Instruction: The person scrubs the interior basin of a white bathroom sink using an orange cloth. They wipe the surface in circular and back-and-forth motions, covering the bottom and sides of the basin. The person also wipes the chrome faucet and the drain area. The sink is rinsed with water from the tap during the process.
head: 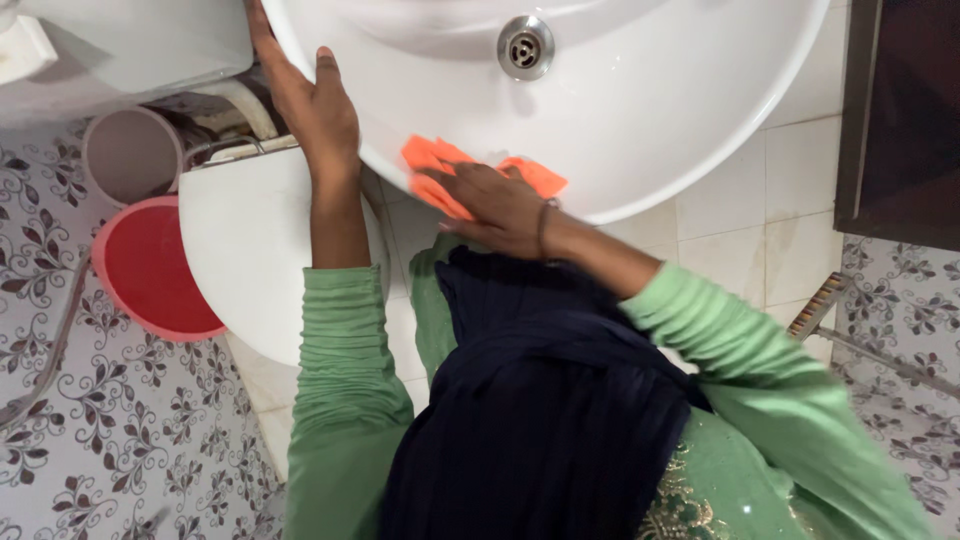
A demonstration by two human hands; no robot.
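Note:
A white round washbasin fills the top of the head view, with a metal drain in its bowl. My right hand presses flat on an orange cloth lying on the basin's near rim. My left hand rests on the basin's left edge, fingers stretched along the rim and holding nothing. Both arms wear green sleeves, and a dark blue scarf hangs down my front.
A white closed toilet lid sits below the left arm, with the cistern above it. A red bucket and a pale mug stand on the patterned floor at left. A dark door is at right.

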